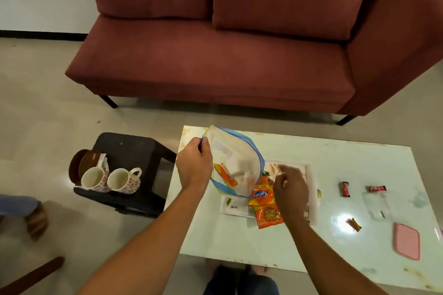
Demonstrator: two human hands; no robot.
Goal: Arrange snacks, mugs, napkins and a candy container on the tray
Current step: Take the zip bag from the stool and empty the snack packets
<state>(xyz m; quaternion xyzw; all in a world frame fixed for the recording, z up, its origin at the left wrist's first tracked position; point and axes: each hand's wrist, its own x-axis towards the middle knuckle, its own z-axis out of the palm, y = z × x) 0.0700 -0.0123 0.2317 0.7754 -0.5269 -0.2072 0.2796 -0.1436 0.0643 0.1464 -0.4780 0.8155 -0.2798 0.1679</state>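
My left hand (194,165) grips the rim of a clear zip bag (236,158) with a blue seal, held open over the white tray (312,199). One orange snack packet (225,176) lies inside the bag. My right hand (291,190) hovers over the tray with its fingers pinched on the top of an orange Kurkure snack strip (263,201) that trails toward the tray's near edge. Two floral mugs (111,179) stand on a black stool (134,151) left of the table, with white napkins (103,160) behind them.
On the white table (335,151) lie two red candies (345,189), (377,188), a brown candy (354,224), a clear container (376,203) and a pink lid (406,240). Brown plates (82,163) lean on the stool. A maroon sofa (215,55) stands beyond.
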